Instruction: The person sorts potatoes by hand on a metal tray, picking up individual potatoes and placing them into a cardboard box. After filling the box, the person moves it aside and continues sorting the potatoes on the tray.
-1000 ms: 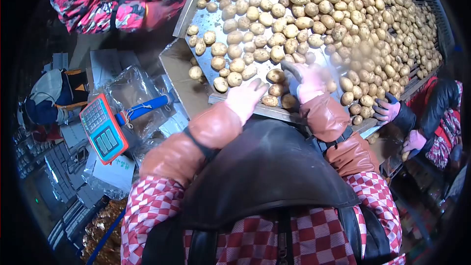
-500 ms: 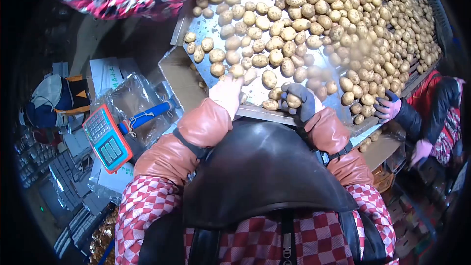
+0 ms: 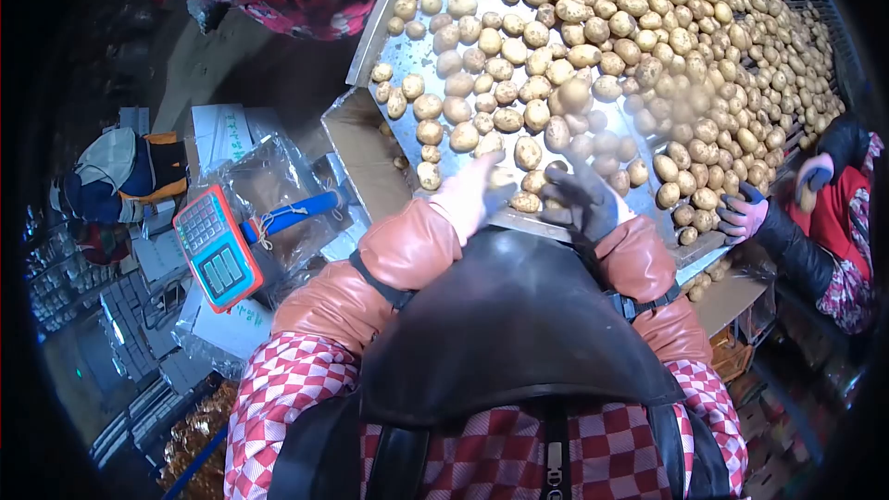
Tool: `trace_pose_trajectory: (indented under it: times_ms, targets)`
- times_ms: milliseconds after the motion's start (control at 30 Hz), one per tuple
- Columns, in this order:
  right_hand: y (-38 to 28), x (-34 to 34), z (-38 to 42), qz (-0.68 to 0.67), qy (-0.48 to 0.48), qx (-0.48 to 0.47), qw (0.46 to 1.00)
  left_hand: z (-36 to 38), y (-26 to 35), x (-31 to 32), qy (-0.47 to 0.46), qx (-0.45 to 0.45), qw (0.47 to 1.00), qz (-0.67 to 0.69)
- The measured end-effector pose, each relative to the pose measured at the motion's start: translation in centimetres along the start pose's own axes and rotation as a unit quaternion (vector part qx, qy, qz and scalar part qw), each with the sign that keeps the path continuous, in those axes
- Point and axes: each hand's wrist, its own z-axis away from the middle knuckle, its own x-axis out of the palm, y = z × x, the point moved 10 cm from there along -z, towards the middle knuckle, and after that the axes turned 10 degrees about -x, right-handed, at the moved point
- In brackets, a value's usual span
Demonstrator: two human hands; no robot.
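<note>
Whole potatoes [image 3: 528, 153] lie spread over the metal sorting table [image 3: 407, 143] before me. At its near edge, my left hand [image 3: 470, 193], in a pale glove with dark fingertips, reaches in beside several potatoes. Its fingers are apart and I see nothing held in them. Just to the right is my right hand [image 3: 588, 199], in a dark grey glove, with fingers spread near the same edge. A potato [image 3: 532, 202] lies between the two hands. One blurred potato [image 3: 574, 94] shows above my right hand.
A cardboard box [image 3: 366, 153] stands against the table's left side. Farther left are a red-framed scale display [image 3: 220, 250] and plastic wrap. Co-workers' sleeves show at top left and right; a co-worker's gloved hand [image 3: 744, 213] rests at the table's right edge.
My right hand has let go of the potato it held and its fingers have spread. My left hand's fingers have swung rightward. The co-worker's hand at top left has left view.
</note>
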Motion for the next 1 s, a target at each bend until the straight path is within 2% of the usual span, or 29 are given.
trace_pose_trajectory:
  times_ms: [33,67,100,133,167,233,267,300,367,400,433,500,533,567,633,667,700,733,767,800,833,967,1000]
  targets:
    - [0.4,1.9,1.0,0.010,0.013,0.060,0.998,0.7,1.6,0.7,-0.064,0.014,0.997,0.050]
    - [1.3,3.4,0.9,-0.016,-0.038,0.071,0.997,0.5,1.9,0.3,-0.068,0.029,0.989,0.131]
    - [1.5,4.6,0.9,-0.042,-0.090,0.079,0.992,-0.1,1.6,-0.5,-0.068,0.032,0.989,0.131]
    - [1.5,3.8,0.8,0.040,-0.092,0.129,0.987,-0.7,-0.6,-2.7,0.005,-0.030,0.999,-0.030]
    - [1.3,3.2,0.2,0.036,-0.088,0.126,0.987,-1.1,-2.5,-5.3,0.077,-0.089,0.975,-0.190]
    - [2.2,1.1,-0.7,0.065,-0.061,0.142,0.986,-2.4,-6.3,-6.1,0.113,-0.114,0.946,-0.282]
    - [3.2,-0.2,-1.1,-0.025,-0.057,0.124,0.990,-3.7,-8.8,-5.3,0.093,-0.155,0.947,-0.267]
    - [2.9,0.1,-0.9,-0.027,-0.057,0.122,0.991,-4.3,-10.2,-4.7,0.092,-0.153,0.946,-0.269]
    - [1.7,-0.1,-0.5,-0.044,0.004,0.111,0.993,-5.1,-10.8,-4.4,0.108,-0.158,0.956,-0.221]
    - [2.3,-0.8,-1.3,-0.120,-0.023,0.100,0.987,-5.0,-10.7,-4.6,0.116,-0.173,0.951,-0.229]
    - [2.2,-1.9,-0.8,-0.122,-0.021,0.098,0.988,-4.8,-10.2,-4.6,0.115,-0.171,0.951,-0.230]
    - [-1.8,-1.7,-0.4,0.061,-0.090,-0.075,0.991,-4.7,-7.6,-6.1,0.151,-0.161,0.951,-0.216]
    - [-2.0,-2.7,-0.3,0.094,-0.072,-0.102,0.988,-4.5,-4.7,-6.8,0.185,-0.105,0.962,-0.172]
    - [-2.2,-2.8,0.2,0.091,-0.064,-0.106,0.988,-5.2,-3.2,-6.7,0.180,-0.097,0.963,-0.174]
    - [-2.7,-2.7,1.1,0.117,-0.052,-0.115,0.985,-8.2,1.4,-7.0,0.211,0.035,0.966,-0.143]
    - [-1.5,-3.6,0.8,0.033,-0.029,-0.082,0.996,-10.6,2.0,-6.3,0.179,0.025,0.965,-0.190]
    - [-1.6,-4.1,0.8,0.030,-0.022,-0.085,0.996,-13.0,2.5,-5.4,0.146,0.016,0.960,-0.236]
    - [-1.8,-4.2,1.0,0.066,-0.035,-0.102,0.992,-15.0,2.2,-4.3,0.102,-0.047,0.954,-0.279]
    - [-2.1,-4.4,1.2,0.102,-0.046,-0.118,0.987,-17.5,-0.2,-3.0,0.109,-0.082,0.965,-0.223]
    - [-2.8,-4.2,1.2,0.149,-0.047,-0.167,0.973,-18.7,-0.9,-2.1,0.070,-0.109,0.962,-0.239]
    - [-2.2,-4.5,1.2,0.009,-0.033,-0.130,0.991,-19.4,-1.6,-1.4,0.029,-0.119,0.955,-0.268]
    - [-2.9,-6.3,1.3,-0.005,-0.007,-0.204,0.979,-18.9,-2.9,-0.9,-0.051,-0.116,0.932,-0.339]
    - [-2.9,-5.7,1.7,-0.172,-0.004,-0.147,0.974,-18.8,-3.1,-0.8,-0.062,-0.116,0.929,-0.347]
